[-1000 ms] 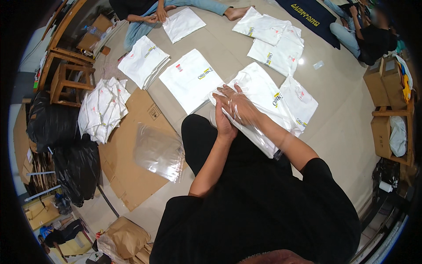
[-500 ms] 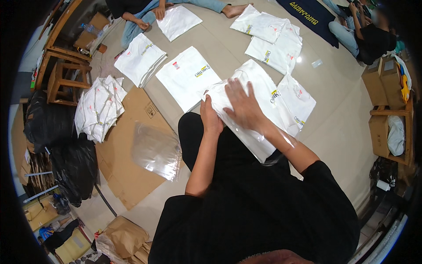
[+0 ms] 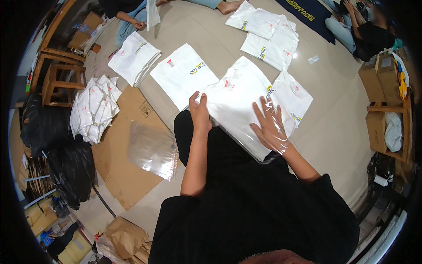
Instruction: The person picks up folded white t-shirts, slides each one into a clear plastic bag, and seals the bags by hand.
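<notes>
A folded white T-shirt [image 3: 239, 103] lies slantwise over my lap, its lower part in a clear plastic bag [image 3: 250, 152]. My left hand [image 3: 200, 112] grips the shirt's left edge near the collar, thumb on top. With fingers spread, my right hand [image 3: 270, 125] rests flat on the shirt's right side; shiny clear film covers its back and wrist. Just beyond my left hand is a stack of folded white T-shirts [image 3: 178, 72]. Another bagged white T-shirt [image 3: 299, 94] sits to the right, partly hidden under the one I hold.
Clear plastic bags [image 3: 152, 149] lie on a flat cardboard sheet [image 3: 118, 167] at left, beside a heap of bagged shirts [image 3: 94, 108]. More folded shirts [image 3: 134, 57] and bagged shirts [image 3: 268, 44] are farther off. Co-workers sit at the far side; cardboard boxes [image 3: 373, 83] stand at right.
My right hand has moved right and nearer to me across the shirt, under the clear film. The shirt's collar label now shows. A co-worker at the far left has lifted a white shirt.
</notes>
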The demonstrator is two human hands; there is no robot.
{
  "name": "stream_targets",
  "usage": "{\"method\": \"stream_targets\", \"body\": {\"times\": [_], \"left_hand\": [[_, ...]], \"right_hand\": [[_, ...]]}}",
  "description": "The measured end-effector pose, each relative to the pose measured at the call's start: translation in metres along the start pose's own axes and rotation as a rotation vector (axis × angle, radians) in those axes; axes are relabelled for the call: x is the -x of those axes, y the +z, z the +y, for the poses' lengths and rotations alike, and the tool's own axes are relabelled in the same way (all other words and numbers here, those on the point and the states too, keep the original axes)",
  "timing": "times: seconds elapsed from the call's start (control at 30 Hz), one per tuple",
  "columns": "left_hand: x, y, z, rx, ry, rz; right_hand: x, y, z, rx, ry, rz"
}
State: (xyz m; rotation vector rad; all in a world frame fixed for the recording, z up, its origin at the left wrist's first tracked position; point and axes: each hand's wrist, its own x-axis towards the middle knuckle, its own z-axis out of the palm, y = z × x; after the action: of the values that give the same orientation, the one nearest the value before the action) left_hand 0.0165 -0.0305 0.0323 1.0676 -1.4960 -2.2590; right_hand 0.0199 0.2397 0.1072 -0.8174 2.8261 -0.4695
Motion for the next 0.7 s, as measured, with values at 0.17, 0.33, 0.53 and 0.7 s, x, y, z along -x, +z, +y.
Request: {"method": "stream_targets", "body": {"times": [0.17, 0.33, 0.53, 0.7], "left_hand": [[0.064, -0.02, 0.013, 0.166, -0.247, -0.194], [0.07, -0.065, 0.007, -0.185, -0.327, -0.257], [0.025, -0.026, 0.04, -0.748, -0.206, -0.581], [0.023, -0.02, 0.031, -0.619, -0.196, -0.628]], "right_hand": [[0.081, 0.065, 0.084, -0.323, 0.346, 0.297], [0.073, 0.045, 0.093, -1.002, 0.715, 0.338], [0.053, 0.043, 0.119, -1.758, 1.075, 0.04], [0.055, 0.037, 0.129, -1.879, 0.998, -0.006]]}}
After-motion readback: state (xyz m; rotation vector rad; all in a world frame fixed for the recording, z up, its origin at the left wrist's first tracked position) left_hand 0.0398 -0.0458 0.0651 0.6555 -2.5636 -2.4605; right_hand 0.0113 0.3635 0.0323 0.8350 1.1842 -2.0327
